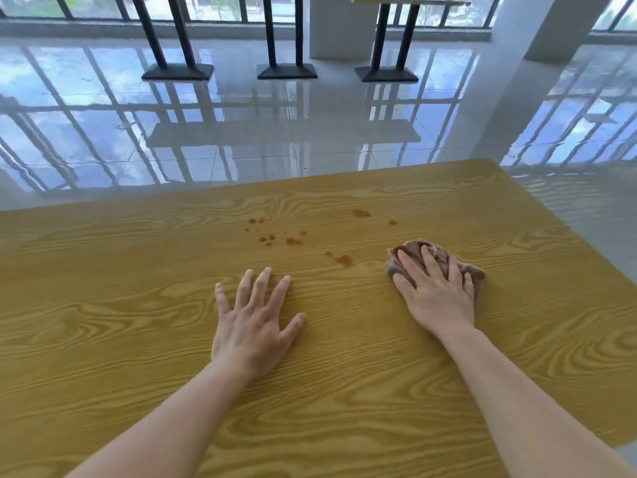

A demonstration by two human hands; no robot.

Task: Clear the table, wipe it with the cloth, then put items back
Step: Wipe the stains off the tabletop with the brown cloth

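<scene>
Right hand [437, 291], fingers spread flat, presses the bunched cloth [413, 248] just right of the brown stains [293, 240]. Left hand [255, 322] lies splayed nearer than the stains, holding nothing. Risk: a hasty pass may smear the stains across the table [103, 270].

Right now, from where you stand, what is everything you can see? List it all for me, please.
table: one, yellow wood-grain, fills the near half of the view
stains: a dozen or so spots, brown, on the table beyond the hands
cloth: one, brown, bunched on the table right of the stains
floor: glossy pale tiles, beyond the table
table stands: three, black, on the far floor
pillar: one, white, far right
windows: a row, dark frames, along the far wall
left hand: fingers spread, flat on the table
right hand: presses on the cloth
</scene>
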